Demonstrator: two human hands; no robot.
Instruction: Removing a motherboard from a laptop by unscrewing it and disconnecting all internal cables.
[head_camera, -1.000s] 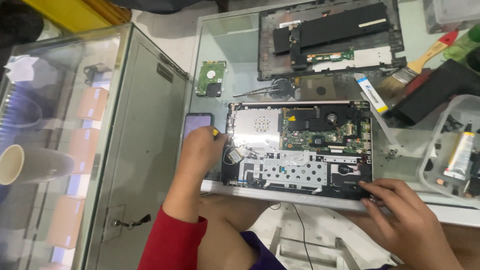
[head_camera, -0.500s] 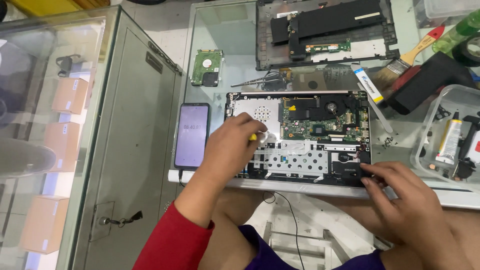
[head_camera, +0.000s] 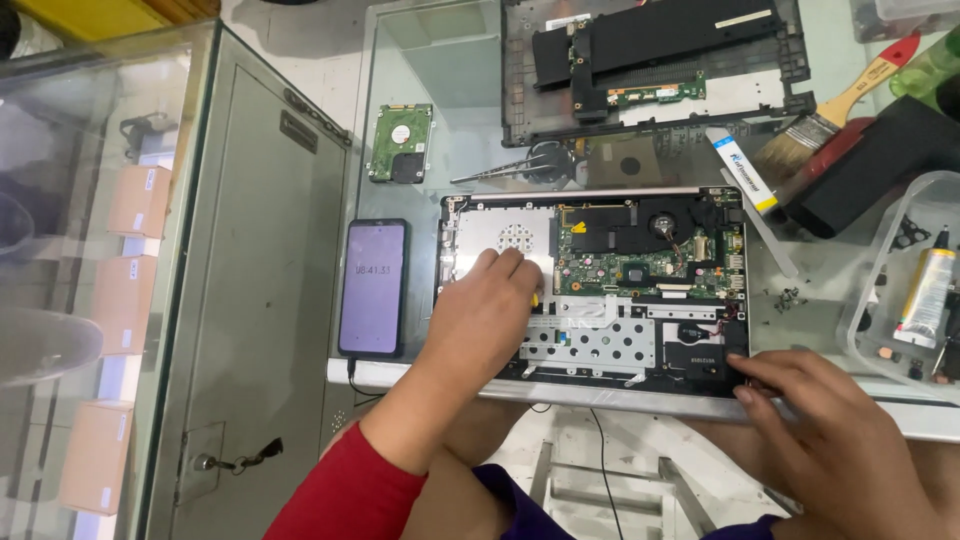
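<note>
Opened laptop lies on the glass table, near its front edge. Left hand rests on the laptop's left half, fingers over the metal plate. Right hand sits at the laptop's front right corner, fingertips touching the edge. Phone lies flat just left of the laptop. Hard drive behind the phone. Tweezers between the hard drive and the laptop's back edge. Bottom cover lies behind the laptop. Brush to the right of the cover. Plastic tray right of the laptop; a tube lies in it. Loose screws between laptop and tray. Cabinet stands left of the table.
</note>
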